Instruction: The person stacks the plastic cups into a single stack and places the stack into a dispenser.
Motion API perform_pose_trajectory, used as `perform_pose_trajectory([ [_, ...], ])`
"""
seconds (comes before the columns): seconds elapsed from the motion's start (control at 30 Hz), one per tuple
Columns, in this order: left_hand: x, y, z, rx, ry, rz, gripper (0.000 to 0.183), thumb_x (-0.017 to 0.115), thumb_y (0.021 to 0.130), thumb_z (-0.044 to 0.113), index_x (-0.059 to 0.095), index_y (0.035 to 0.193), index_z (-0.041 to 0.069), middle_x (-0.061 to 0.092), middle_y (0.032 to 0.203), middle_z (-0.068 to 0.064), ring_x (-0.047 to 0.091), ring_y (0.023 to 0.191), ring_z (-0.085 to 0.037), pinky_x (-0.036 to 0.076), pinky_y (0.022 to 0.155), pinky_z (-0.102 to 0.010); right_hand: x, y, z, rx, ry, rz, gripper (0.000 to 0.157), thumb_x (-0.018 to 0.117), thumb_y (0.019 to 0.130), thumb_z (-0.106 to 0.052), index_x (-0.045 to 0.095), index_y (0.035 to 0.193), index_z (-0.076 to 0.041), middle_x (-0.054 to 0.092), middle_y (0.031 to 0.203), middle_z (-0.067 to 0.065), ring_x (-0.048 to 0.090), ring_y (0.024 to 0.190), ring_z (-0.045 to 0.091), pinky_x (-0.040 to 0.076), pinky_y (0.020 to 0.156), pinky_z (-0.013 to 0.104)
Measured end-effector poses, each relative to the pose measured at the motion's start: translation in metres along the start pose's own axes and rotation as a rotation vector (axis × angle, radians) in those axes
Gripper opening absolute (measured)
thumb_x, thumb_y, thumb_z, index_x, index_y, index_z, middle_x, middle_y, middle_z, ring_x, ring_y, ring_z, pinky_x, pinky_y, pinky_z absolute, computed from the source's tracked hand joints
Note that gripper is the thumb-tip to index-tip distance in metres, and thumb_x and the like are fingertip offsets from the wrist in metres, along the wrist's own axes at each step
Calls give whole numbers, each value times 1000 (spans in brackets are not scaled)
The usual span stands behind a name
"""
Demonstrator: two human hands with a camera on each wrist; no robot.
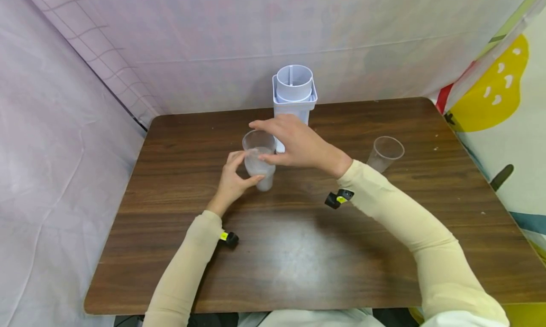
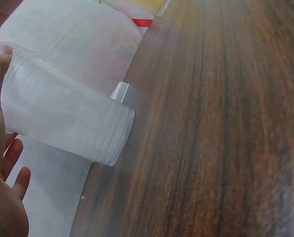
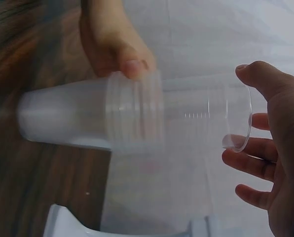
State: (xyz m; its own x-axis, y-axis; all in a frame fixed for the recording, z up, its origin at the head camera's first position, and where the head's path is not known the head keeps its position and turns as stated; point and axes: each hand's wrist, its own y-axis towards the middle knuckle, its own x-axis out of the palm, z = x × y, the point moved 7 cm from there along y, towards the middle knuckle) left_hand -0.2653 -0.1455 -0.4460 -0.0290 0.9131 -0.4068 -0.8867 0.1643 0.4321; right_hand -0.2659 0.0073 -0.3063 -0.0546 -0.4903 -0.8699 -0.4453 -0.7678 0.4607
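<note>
My left hand (image 1: 230, 182) grips a stack of clear plastic cups (image 1: 263, 179), fingers and thumb around its upper part. In the left wrist view the stack (image 2: 68, 108) is tilted, its closed end toward the table. One clear cup (image 3: 191, 118) sticks well out of the stack's open end, as the right wrist view shows. The thumb and fingers of my right hand (image 1: 300, 144) hold this cup across its rim. In the right wrist view, the left thumb (image 3: 133, 69) lies on the stack's thick band of rims.
A white cup-holder-like stand with a round tube (image 1: 294, 87) is at the table's back edge, behind the right hand. One clear plastic cup (image 1: 387, 149) stands to the right, beyond the right forearm. A brown wooden table (image 1: 298, 260) lies below; pale curtains (image 1: 204, 42) hang behind.
</note>
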Motion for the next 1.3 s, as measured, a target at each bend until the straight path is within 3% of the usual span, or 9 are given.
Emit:
perform_pose_trajectory([
  [0.6,1,-1,-3,-38,19,-17,69,86,75,16,56,137,14,53,133,-15,47,125,-29,39,109,-54,41,-13,10,44,26,-76,71,73,85,-49,51,142,-12,64,135,4,58,119,22,44,103,42],
  [1.3,1,-2,-3,-47,11,-15,70,86,74,15,56,138,13,53,134,-15,46,125,-29,37,111,-56,50,-19,13,79,37,-104,73,71,86,-50,47,145,-13,60,141,3,57,122,21,43,106,41],
])
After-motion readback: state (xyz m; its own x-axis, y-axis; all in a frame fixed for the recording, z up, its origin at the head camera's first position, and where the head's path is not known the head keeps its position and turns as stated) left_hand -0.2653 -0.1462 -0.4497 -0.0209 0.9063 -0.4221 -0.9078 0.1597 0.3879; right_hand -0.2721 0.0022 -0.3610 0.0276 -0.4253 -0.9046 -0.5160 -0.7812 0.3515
